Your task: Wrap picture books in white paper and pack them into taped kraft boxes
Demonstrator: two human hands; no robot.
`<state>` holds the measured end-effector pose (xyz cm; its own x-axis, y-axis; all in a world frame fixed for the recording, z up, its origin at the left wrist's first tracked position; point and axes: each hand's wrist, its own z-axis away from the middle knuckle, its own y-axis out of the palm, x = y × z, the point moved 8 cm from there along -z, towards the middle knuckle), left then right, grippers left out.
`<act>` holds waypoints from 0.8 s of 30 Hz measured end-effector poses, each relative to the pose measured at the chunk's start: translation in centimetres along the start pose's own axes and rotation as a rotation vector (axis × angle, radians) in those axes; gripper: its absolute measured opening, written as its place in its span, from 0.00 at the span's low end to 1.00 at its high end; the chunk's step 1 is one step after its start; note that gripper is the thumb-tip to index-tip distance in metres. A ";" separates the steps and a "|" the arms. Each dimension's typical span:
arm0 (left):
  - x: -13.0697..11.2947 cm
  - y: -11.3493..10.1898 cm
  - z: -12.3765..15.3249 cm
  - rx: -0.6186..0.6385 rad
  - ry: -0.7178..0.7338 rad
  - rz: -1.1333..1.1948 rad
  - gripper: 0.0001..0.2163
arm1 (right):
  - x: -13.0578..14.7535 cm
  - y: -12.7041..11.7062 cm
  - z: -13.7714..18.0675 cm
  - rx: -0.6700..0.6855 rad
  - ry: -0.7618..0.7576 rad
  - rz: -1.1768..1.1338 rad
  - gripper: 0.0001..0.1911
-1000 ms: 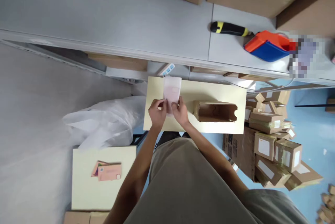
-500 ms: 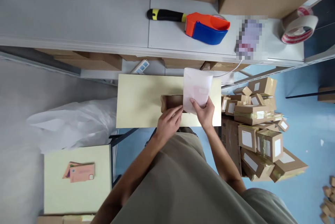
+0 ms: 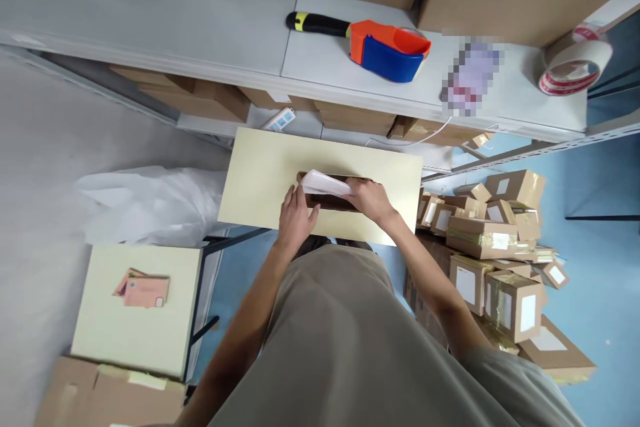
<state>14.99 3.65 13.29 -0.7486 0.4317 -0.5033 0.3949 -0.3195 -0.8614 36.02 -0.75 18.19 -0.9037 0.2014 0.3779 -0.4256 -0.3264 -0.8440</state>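
Note:
A small open cardboard box (image 3: pixel 330 202) lies on the pale yellow table in front of me. Pinched at its right end by my right hand (image 3: pixel 371 200), a translucent white pouch (image 3: pixel 325 183) sits tilted partly inside the box mouth. What the pouch contains cannot be made out now. My left hand (image 3: pixel 296 219) rests against the left end of the box, fingers stretched out and thumb apart near the front edge. The right fingertips are partly hidden at the box's right end.
The yellow table (image 3: pixel 260 174) stands below a shelf holding a tape dispenser (image 3: pixel 390 50), a blurred phone-like item (image 3: pixel 473 77) and tape rolls (image 3: pixel 575 70). Taped cartons (image 3: pixel 513 304) are piled at right. Pink packets (image 3: pixel 146 291) lie on a side table (image 3: pixel 135 340), near clear plastic (image 3: pixel 155 204).
The pouch has gone from upright above the box down into its opening, turned on edge and farther left. My left hand has shifted left to the box's end. The view has rotated slightly.

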 end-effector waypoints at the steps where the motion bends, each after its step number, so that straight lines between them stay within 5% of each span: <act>1: 0.3 0.2 0.1 -0.012 -0.006 0.019 0.38 | 0.4 0.6 -0.5 0.053 -0.019 0.040 0.12; 7: 1.2 0.9 0.2 -0.036 0.001 0.075 0.43 | 1.7 2.6 -2.3 0.157 -0.029 0.108 0.17; 11: 1.4 0.9 0.1 -0.021 -0.019 0.085 0.42 | -0.1 1.2 -0.1 -0.073 0.033 -0.061 0.16; 16: 1.4 0.9 0.0 -0.021 -0.042 0.107 0.40 | -7.2 0.8 5.6 -0.450 0.269 -0.391 0.16; 19: 1.4 0.8 -0.2 -0.023 -0.047 0.120 0.38 | -9.3 3.2 7.1 -0.467 0.338 -0.554 0.19; 24: 1.6 1.2 -1.1 0.029 -0.021 0.159 0.33 | -7.2 6.3 6.2 -0.416 0.252 -0.708 0.19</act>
<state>14.82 4.85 11.37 -0.6887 0.3559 -0.6317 0.4944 -0.4068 -0.7682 39.54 -9.95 12.57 -0.3731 0.4453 0.8139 -0.7891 0.3091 -0.5308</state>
